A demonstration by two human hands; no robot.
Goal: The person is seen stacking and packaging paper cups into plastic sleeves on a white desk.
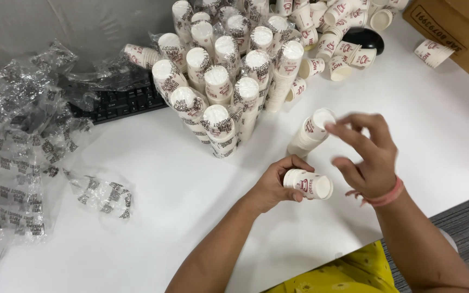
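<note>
My left hand (pixel 276 185) grips a short stack of white paper cups with red print (pixel 309 184), held sideways with the bottoms pointing right. My right hand (pixel 369 157) hovers just right of it, fingers spread and empty. Its fingertips are near a taller stack of the same cups (pixel 311 132) that leans on the white table (pixel 153 217).
Many cup stacks wrapped in clear plastic (pixel 223 76) stand at the back centre. Loose cups (pixel 343 49) lie around a black mouse (pixel 366 38). Torn plastic wrappers (pixel 17 163) cover the left side over a black keyboard (pixel 120 103). A cardboard box (pixel 457 27) sits top right.
</note>
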